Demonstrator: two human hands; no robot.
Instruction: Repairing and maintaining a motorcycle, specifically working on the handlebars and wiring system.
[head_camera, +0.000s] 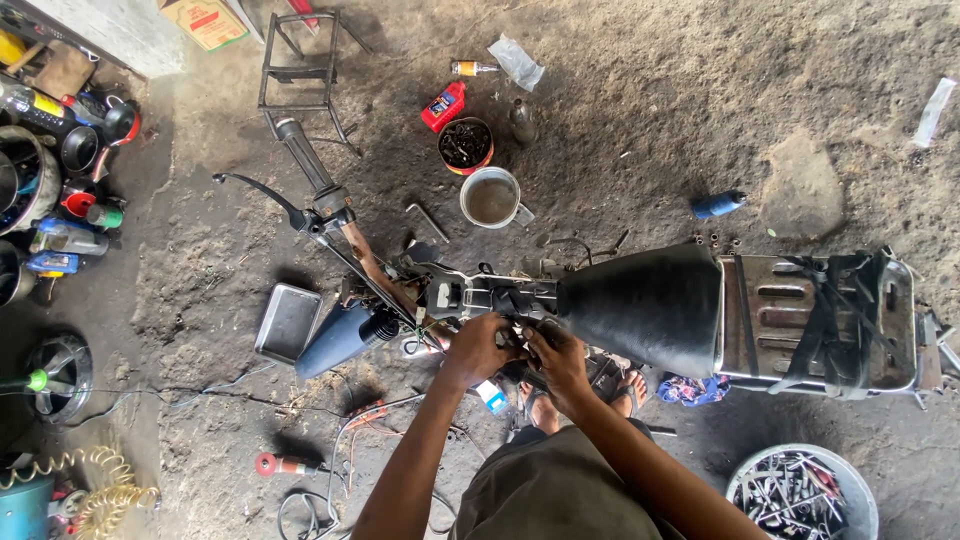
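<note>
A stripped motorcycle lies across the dirt floor, with its bare frame (470, 295), black seat (650, 305) and metal rear rack (820, 320). Its handlebar (305, 160) with a brake lever points up and left. My left hand (482, 348) and my right hand (555, 355) both rest on the frame just in front of the seat, fingers curled around small dark parts there. What the fingers grip is hidden. A blue fork cover (335, 340) hangs at the front.
A metal tray (288, 322) lies left of the frame. Behind it stand a metal mug (490, 198), a tin of bolts (465, 145) and a red oil bottle (443, 106). A bucket of tools (800, 492) sits lower right. Containers crowd the left edge.
</note>
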